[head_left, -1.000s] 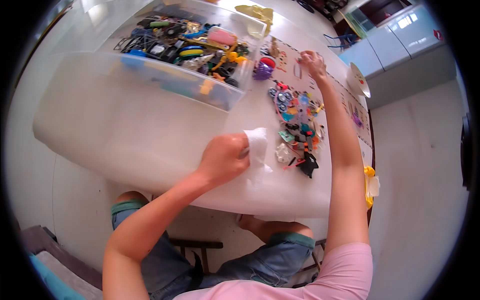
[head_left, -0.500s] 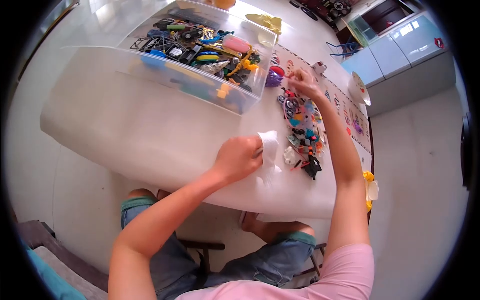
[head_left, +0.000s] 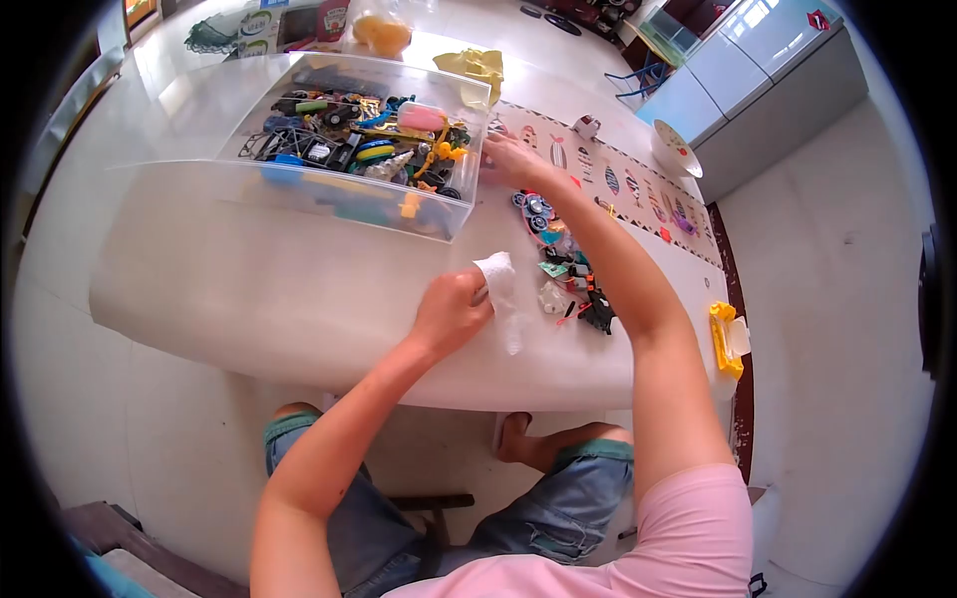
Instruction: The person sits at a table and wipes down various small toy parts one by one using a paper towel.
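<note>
My left hand (head_left: 454, 311) is closed around a white wipe (head_left: 506, 299), which hangs from its fingers over the table (head_left: 229, 289). Beside the right end of the clear plastic bin (head_left: 399, 214), my right hand (head_left: 513, 159) reaches down; its fingertips and anything in them are hard to make out. Toy parts of many colours, among them a pink piece (head_left: 422, 118) and a blue-and-yellow wheel (head_left: 375, 151), fill the bin. Small toy parts (head_left: 573, 269) lie in a loose row on the table, partly under my right forearm.
A patterned runner (head_left: 608, 179) lies along the far right side, with a small red-and-white object (head_left: 586, 127) on it. Near it sit a white bowl (head_left: 676, 149) and a yellow wipes pack (head_left: 728, 339). Behind the bin are yellow cloth (head_left: 474, 70) and a bag of orange items (head_left: 384, 35).
My right hand has moved left and down from the runner to beside the bin. My left hand keeps hold of the wipe. The camera view has shifted, showing more behind the bin.
</note>
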`<act>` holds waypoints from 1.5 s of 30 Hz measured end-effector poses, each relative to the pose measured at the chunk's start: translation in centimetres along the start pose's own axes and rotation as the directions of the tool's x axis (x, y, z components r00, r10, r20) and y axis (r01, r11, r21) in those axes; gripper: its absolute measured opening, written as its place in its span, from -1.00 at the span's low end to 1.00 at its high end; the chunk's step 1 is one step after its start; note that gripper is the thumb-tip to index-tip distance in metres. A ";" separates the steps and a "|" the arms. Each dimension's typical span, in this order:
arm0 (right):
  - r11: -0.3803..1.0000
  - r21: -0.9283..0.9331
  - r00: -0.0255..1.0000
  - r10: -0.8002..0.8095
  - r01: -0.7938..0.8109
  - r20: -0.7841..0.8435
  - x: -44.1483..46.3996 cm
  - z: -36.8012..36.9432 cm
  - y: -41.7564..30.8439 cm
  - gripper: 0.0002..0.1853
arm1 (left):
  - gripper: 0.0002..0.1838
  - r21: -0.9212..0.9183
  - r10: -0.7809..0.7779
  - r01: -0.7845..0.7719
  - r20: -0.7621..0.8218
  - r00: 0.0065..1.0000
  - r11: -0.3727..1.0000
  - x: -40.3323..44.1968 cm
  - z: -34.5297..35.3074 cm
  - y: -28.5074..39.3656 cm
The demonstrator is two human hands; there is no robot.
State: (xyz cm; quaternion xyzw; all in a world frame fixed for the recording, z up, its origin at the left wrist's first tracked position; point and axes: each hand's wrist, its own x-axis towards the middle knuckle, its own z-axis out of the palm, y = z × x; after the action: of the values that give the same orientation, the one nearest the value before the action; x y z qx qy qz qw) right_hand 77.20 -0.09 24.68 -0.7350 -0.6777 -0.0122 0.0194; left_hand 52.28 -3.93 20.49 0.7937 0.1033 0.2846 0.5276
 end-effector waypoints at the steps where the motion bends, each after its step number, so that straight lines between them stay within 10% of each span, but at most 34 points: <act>1: 1.000 0.019 1.000 0.006 -0.006 0.029 -0.9 0.3 0.5 -0.64 | -0.87 -0.034 0.017 -0.017 -0.018 1.000 0.999 -0.1 0.0 0.0; 6: 0.964 0.263 0.989 -0.077 0.042 0.127 -8.7 -3.8 0.6 -0.58 | -0.84 0.160 -0.128 0.110 0.112 0.985 0.981 0.1 -0.4 0.9; 9: 0.901 0.372 0.974 0.221 -0.226 0.057 -9.7 -5.9 4.9 -0.54 | -0.85 0.186 -0.136 0.115 0.107 0.985 0.976 0.1 -0.1 0.8; 13: 0.805 0.098 0.779 0.591 -0.585 -0.209 -8.5 -1.6 15.0 -0.43 | -0.86 0.082 -0.093 0.089 0.054 0.994 0.993 0.0 0.1 0.8; 18: 0.678 -0.046 0.614 0.633 -0.734 -0.471 -4.6 2.2 21.9 -0.38 | -0.86 0.099 -0.139 0.131 0.086 0.987 0.986 0.0 0.0 0.8; 20: 0.683 -0.117 0.608 0.543 -0.721 -0.579 -3.8 3.5 23.9 -0.40 | -0.86 0.104 -0.081 0.073 0.070 0.994 0.992 0.0 0.1 0.5; 24: 0.728 0.116 0.673 0.672 -0.675 -0.309 -3.7 2.3 22.9 -0.48 | -0.88 0.118 -0.112 0.103 0.076 0.991 0.988 0.2 -0.2 1.0; 31: 0.884 0.315 0.935 0.354 -0.345 0.027 -9.3 -3.5 11.1 -0.76 | -0.86 0.157 -0.130 0.121 0.049 0.990 0.980 -0.1 0.1 0.5; 33: 0.986 0.071 0.983 0.157 -0.151 -0.093 -10.2 -5.6 5.3 -0.79 | -0.84 0.170 -0.117 0.109 0.036 0.993 0.979 -0.1 0.2 0.6; 36: 0.930 0.352 0.985 0.146 -0.105 -0.091 -8.7 -5.3 -2.8 -0.81 | -0.83 0.148 -0.097 0.093 0.022 0.995 0.985 -0.3 0.3 0.2; 39: 0.962 0.147 0.955 -0.194 0.230 -0.223 -6.6 -0.9 -5.9 -0.79 | -0.82 0.087 -0.097 0.095 0.019 0.995 0.992 -0.2 0.1 0.5; 45: 0.977 -0.076 0.951 -0.212 0.200 -0.224 -9.8 -1.4 -6.7 -0.91 | -0.79 0.216 -0.127 0.113 0.052 0.990 0.970 0.1 -0.1 0.5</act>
State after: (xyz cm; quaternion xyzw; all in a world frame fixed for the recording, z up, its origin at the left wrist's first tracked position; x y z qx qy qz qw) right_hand 69.77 -9.36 25.76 -0.6540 -0.7434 -0.1170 0.0773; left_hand 52.25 -4.04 20.98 0.8467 0.1636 0.2131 0.4592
